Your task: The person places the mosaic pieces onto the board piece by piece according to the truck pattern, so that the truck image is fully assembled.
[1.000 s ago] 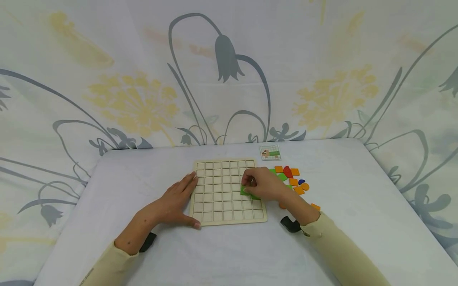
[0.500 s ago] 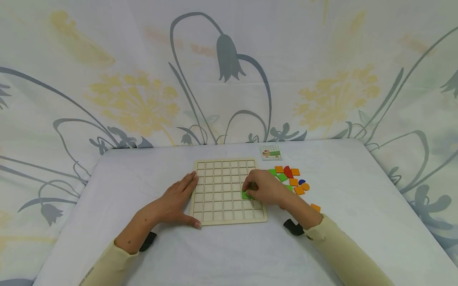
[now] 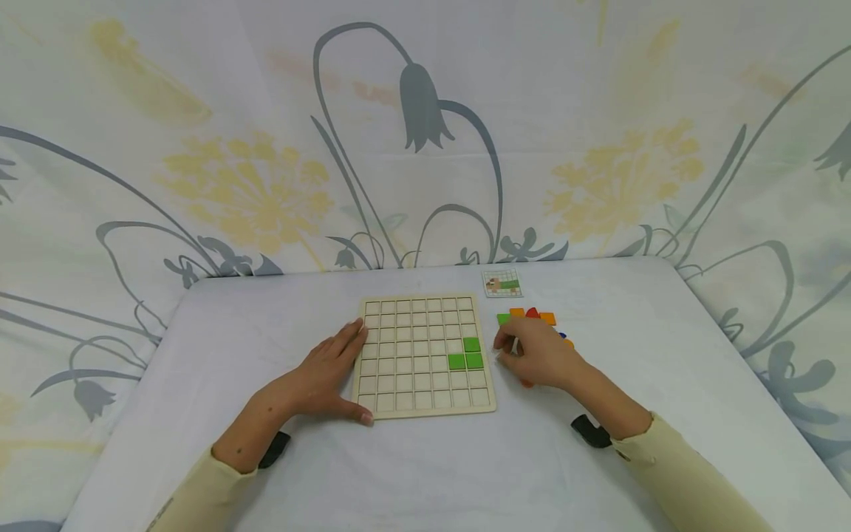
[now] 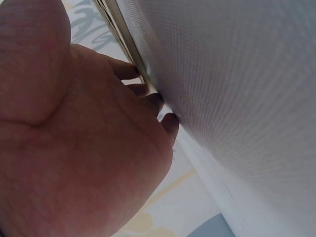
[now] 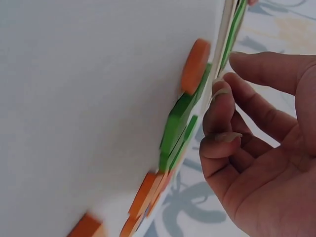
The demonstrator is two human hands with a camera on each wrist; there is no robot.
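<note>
A square wooden grid board (image 3: pixel 412 413) lies on the table. Three green square tiles (image 3: pixel 473 360) sit in cells near its right edge, two side by side and one above. My left hand (image 3: pixel 326 377) rests along the board's left edge, fingers extended and thumb at the near corner; in the left wrist view its fingertips (image 4: pixel 129 71) meet the board's side. Just right of the board, my right hand (image 3: pixel 541 356) hovers low over the loose pieces, holding nothing. Its thumb and fingers are bent with a gap between them, near a green piece (image 5: pixel 175 123) and an orange round piece (image 5: pixel 196 66).
A small picture card (image 3: pixel 502 283) lies behind the pieces. Loose orange squares (image 3: pixel 547 318), a red piece (image 3: pixel 532 313) and a green tile (image 3: pixel 503 319) show beyond the right hand, which hides others. Patterned fabric (image 3: pixel 425 185) stands behind the white table.
My right hand has let go of a green tile, now in a board cell, and moved right off the board to the loose pieces. The left hand has stayed put.
</note>
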